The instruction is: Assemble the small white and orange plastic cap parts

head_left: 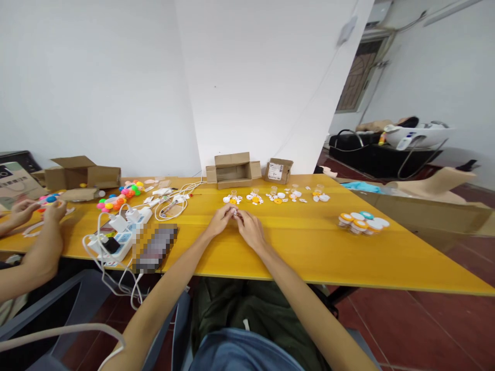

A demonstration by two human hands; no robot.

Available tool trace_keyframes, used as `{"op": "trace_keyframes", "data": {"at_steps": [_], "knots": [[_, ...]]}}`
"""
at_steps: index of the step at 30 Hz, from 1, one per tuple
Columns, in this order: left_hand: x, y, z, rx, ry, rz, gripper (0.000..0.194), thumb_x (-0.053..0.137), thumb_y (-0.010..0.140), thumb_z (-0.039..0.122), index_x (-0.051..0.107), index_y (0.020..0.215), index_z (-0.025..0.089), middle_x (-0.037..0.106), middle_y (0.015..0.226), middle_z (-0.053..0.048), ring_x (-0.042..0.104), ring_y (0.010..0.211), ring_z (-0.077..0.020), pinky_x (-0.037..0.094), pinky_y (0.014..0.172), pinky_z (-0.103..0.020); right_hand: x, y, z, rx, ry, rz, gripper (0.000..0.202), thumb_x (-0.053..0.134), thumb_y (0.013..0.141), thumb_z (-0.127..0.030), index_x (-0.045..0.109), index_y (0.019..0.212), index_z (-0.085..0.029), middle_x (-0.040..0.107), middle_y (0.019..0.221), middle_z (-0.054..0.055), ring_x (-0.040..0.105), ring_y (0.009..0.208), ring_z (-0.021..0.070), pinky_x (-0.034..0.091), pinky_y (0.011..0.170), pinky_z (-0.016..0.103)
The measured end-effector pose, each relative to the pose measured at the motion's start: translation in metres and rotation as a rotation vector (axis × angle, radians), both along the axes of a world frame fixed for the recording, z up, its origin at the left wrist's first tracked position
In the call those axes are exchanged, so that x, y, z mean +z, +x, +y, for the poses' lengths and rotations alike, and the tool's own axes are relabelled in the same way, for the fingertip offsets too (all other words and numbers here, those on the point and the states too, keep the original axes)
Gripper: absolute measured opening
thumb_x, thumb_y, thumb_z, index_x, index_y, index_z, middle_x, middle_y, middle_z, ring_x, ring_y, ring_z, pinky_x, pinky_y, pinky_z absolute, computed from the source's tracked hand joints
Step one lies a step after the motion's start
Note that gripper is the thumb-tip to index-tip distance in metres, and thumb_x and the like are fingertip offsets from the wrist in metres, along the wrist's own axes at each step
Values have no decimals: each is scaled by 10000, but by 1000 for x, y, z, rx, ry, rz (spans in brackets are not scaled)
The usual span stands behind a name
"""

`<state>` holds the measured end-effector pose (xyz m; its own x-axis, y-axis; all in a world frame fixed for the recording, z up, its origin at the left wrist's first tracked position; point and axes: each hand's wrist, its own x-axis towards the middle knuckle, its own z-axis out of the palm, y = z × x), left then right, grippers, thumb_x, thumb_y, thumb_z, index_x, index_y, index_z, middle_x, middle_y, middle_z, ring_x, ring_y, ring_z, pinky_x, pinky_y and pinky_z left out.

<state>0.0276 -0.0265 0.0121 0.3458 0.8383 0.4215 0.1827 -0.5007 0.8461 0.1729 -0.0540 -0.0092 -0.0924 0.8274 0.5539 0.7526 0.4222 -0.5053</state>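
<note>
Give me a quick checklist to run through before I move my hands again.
1. Both hands on the work: ok; the left hand and right hand meet at the white bits.
2. Number of bits held: cannot tell; too small and partly hidden by fingers.
3. Loose discs gathered up: not ok; they lie scattered around the clear cups.
4. Lidded jars away from your hands: ok; grouped at the table's right.
5. Phone well back from the front edge: not ok; it lies close to it.
</note>
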Motion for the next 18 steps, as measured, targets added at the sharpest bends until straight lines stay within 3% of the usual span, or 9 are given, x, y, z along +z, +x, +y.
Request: {"op": "trace_keyframes", "data": {"at_steps": [8,18], "knots": [[0,1,-1,-21,30,10,453,554,904,619,671,928,182,667,806,-17,591,746,-173,509,791,-313,3,1,0,25,-30,64,261,488,931,-147,725,990,-240,779,1013,60,725,896,213,527,809,299],[-5,-1,0,4,68,20,530,471,921,684,658,921,188,641,768,-21,567,702,-167,501,753,-310,4,2,1,99,-5,254,192,499,932,-227,686,891,-230,775,907,60,726,826,209,555,779,320]]}}
